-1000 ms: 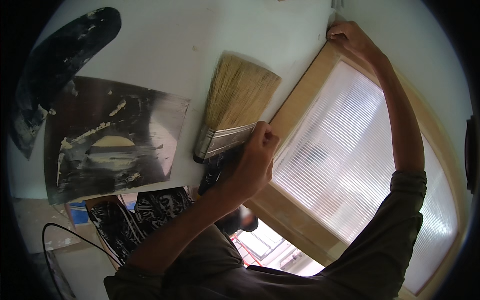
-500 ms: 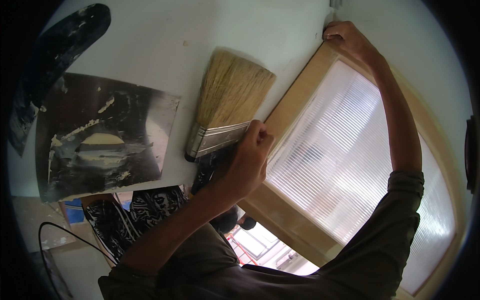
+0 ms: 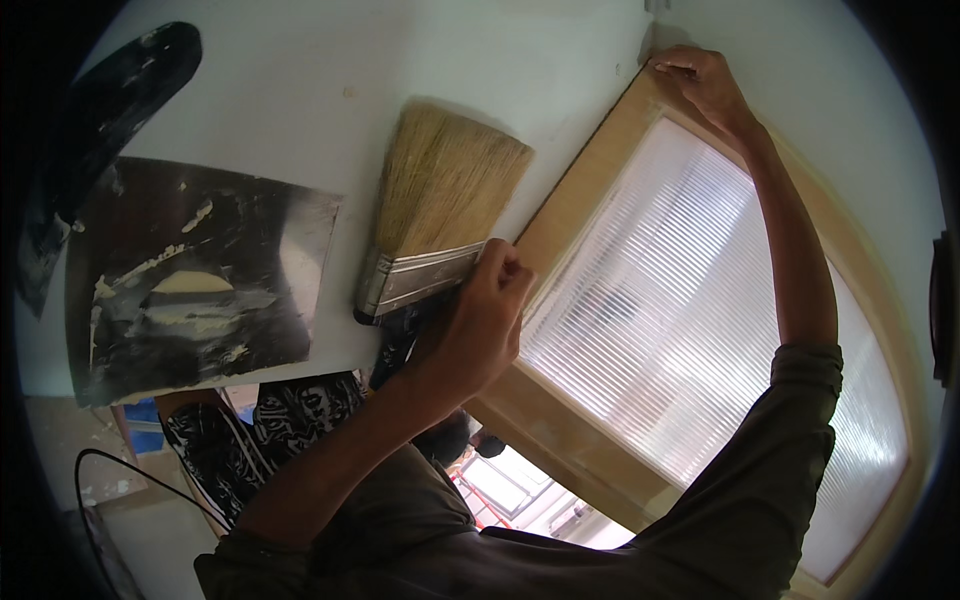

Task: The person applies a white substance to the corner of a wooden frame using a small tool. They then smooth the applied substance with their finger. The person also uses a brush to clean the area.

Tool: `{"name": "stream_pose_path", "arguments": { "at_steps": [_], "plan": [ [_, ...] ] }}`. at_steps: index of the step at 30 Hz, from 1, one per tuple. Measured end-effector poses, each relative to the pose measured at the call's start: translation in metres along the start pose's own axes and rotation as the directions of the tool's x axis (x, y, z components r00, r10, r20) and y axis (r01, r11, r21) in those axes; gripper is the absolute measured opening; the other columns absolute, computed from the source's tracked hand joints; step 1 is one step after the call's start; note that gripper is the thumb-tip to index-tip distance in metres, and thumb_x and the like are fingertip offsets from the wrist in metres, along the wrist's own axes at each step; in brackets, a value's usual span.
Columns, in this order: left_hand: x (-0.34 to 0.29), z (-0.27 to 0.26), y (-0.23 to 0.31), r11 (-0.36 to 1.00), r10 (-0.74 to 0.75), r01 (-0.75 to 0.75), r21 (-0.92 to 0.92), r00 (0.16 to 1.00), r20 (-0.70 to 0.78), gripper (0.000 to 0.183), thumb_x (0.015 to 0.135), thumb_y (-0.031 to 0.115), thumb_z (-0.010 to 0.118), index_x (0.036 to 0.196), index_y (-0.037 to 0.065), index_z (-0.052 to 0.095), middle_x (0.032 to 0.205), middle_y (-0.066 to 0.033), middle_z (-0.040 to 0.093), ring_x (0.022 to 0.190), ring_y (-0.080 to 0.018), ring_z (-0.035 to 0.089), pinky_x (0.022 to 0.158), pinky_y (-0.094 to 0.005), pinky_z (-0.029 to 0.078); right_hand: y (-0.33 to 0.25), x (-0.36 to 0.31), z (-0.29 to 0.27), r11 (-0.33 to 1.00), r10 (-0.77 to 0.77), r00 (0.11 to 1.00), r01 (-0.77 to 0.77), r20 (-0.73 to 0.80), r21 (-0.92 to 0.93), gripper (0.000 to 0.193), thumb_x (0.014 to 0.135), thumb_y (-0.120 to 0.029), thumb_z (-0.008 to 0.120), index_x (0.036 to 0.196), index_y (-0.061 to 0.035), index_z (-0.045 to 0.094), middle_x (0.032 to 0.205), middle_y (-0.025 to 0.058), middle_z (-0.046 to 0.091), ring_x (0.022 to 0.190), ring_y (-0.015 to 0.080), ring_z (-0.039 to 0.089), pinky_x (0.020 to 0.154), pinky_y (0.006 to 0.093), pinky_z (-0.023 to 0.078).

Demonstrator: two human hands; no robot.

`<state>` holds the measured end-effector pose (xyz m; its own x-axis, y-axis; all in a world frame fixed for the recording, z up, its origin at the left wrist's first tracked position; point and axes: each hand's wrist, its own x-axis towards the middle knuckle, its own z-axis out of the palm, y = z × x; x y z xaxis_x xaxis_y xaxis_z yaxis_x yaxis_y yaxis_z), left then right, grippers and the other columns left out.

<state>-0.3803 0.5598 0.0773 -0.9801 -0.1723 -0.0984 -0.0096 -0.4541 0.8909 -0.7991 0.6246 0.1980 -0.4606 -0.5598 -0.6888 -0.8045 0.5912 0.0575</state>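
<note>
My left hand is closed, fingertips pinched at the near edge of a tan wooden frame. Further off, my right hand pinches at the frame's far corner, next to the pale wall. Whatever either pinch holds is hidden or too thin to make out. Close beside my left hand, a wide flat paintbrush lies on a white surface, bristles pointing away; my hand and forearm partly hide its handle. A ribbed translucent pane fills the frame.
On the left of the white surface lies a dark metal plate smeared with cream filler. A dark-handled tool spotted with filler lies at its far left. A black cable loops at lower left. Below, patterned black-and-white fabric shows.
The brush, plate and my left hand appear slightly further left in the picture, as the view shifts a little. My right hand stays at the frame's corner, its fingers still pinched.
</note>
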Motion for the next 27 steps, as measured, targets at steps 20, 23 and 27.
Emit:
{"name": "stream_pose_path", "arguments": {
  "at_steps": [20,23,27],
  "plan": [
    [-0.002,-0.001,-0.003,1.0,-0.002,0.002,0.017,1.0,0.004,0.018,0.09,-0.006,0.064,0.108,-0.005,0.063,0.104,-0.017,0.053,0.085,-0.03,0.062,0.076,-0.0398,0.052,-0.014,0.012,0.012,0.994,-0.032,0.989,0.048,0.147,-0.103,0.013,0.089,0.002,0.066,0.1,0.0021,0.072,0.09,0.017,0.071,0.083,0.0287,0.069,0.075,0.0393,0.053],
    [-0.002,-0.001,-0.004,1.0,-0.009,0.009,0.011,1.0,0.009,0.018,0.09,-0.006,0.064,0.108,-0.005,0.062,0.104,-0.0171,0.053,0.084,-0.0302,0.062,0.076,-0.0398,0.052,-0.012,0.013,0.013,0.992,-0.06,0.985,0.077,0.163,-0.103,0.014,0.088,0.003,0.067,0.102,0.0021,0.071,0.093,0.0169,0.071,0.084,0.029,0.069,0.076,0.039,0.053],
    [-0.002,0.001,-0.003,1.0,0.02,-0.02,0.015,1.0,-0.023,0.018,0.09,-0.006,0.063,0.108,-0.005,0.062,0.104,-0.0173,0.053,0.085,-0.0305,0.062,0.076,-0.04,0.053,-0.015,0.011,0.016,0.976,-0.156,0.97,0.181,0.188,-0.121,0.018,0.085,0.003,0.07,0.103,0.0025,0.071,0.096,0.016,0.071,0.084,0.0312,0.068,0.076,0.0396,0.054]
  ]
}}
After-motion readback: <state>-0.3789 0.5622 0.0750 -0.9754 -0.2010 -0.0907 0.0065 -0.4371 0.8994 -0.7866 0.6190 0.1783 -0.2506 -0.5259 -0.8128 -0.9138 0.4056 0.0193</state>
